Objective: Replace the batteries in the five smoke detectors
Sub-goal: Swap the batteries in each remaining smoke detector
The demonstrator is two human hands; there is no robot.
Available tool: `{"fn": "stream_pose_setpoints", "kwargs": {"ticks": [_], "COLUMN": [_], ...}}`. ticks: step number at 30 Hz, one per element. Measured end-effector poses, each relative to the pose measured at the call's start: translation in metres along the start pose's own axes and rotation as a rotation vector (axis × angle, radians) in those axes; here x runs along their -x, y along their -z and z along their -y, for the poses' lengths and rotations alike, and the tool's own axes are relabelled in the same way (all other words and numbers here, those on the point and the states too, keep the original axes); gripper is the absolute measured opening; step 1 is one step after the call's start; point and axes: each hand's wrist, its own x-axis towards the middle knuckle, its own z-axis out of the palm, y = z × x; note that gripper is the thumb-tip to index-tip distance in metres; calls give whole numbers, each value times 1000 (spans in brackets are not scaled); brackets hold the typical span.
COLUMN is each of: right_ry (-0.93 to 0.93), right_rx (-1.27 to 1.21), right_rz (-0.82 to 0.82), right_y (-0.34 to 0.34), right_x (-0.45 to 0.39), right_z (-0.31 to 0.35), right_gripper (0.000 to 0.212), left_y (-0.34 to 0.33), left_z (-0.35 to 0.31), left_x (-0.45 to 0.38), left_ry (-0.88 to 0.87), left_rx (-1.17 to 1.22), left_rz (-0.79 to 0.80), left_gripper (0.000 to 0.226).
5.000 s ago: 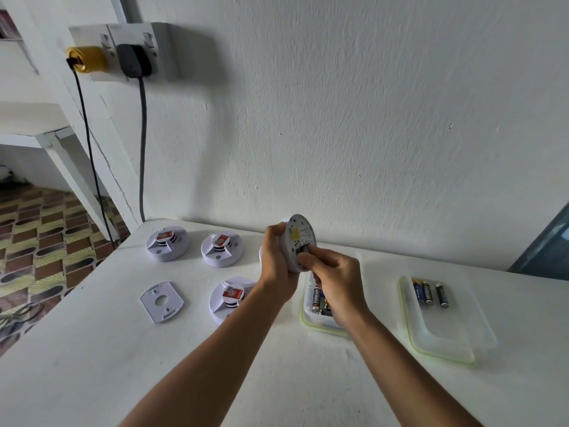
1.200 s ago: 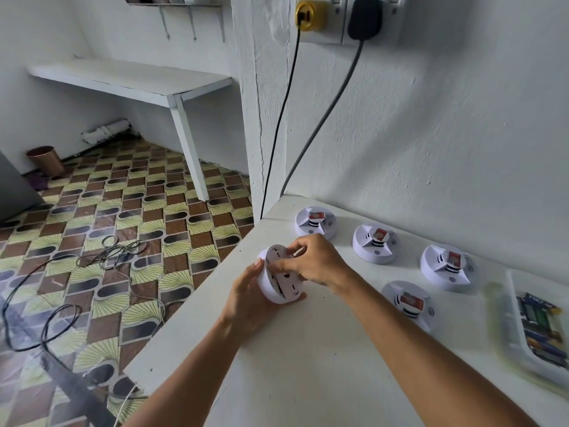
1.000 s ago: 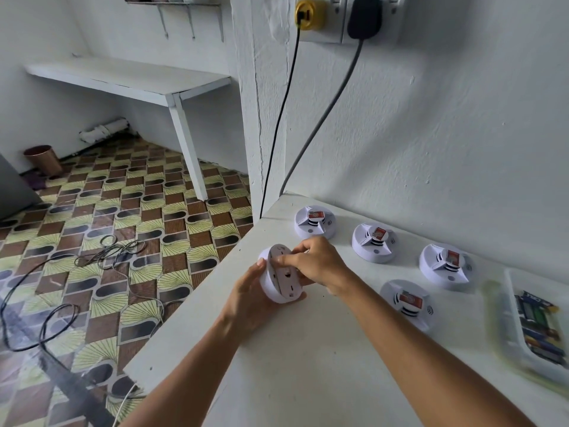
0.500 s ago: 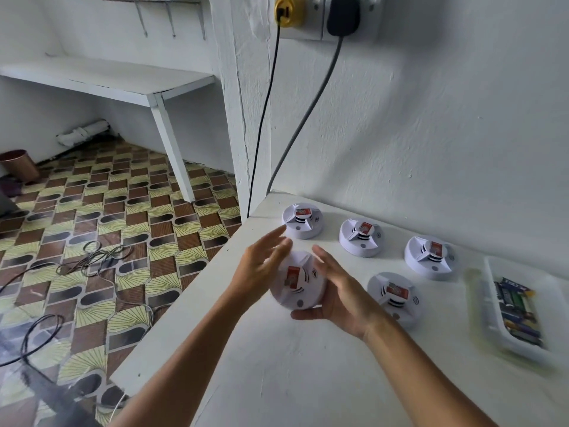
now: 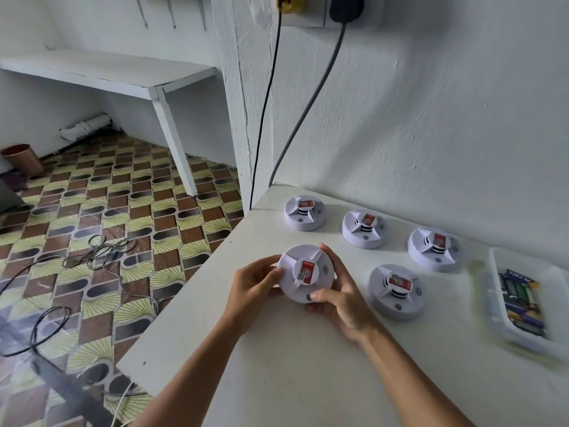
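Near the middle of the frame, a round white plastic smoke detector with a red label on its raised centre (image 5: 305, 273) sits between both hands, low over or on the white painted tabletop (image 5: 277, 365); whether it touches the surface cannot be told. Its domed front faces up toward the camera, and being a disc it has no long axis, though the red label's long side runs from upper left to lower right. The left hand (image 5: 254, 291) curls against the detector's left rim with its fingertips on the edge, and the right hand (image 5: 341, 300) cups the right and lower rim, thumb pressed on the near edge. Both hands are closed around the disc, gripping it from opposite sides. To the right and above lie four more round white detectors, each face up: one at the upper centre (image 5: 304, 212), one just right of it (image 5: 364, 228), one further right (image 5: 434, 248), and one nearest the right hand (image 5: 396, 291). At the right edge, a clear plastic tub (image 5: 498, 318) holds a heap of cylindrical batteries (image 5: 520, 294). Two dark cables (image 5: 308, 100) hang down the white wall at the top.
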Motion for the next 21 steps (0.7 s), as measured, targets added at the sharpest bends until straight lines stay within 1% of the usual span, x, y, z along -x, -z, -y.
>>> {"fn": "stream_pose_setpoints", "kwargs": {"ticks": [5, 13, 21], "right_ry": [25, 48, 49], "right_rx": [22, 20, 29], "right_rz": [2, -8, -14], "right_y": [-1, -2, -2], "right_x": [2, 2, 2], "right_z": [-3, -3, -3], "right_gripper": [84, 84, 82], "left_y": [-1, -1, -1], "left_z": [0, 1, 0], "left_x": [3, 3, 3], "left_ry": [-31, -52, -59], "left_rx": [-3, -12, -10], "left_rz": [-3, -9, -6], "left_gripper": [36, 27, 26]}}
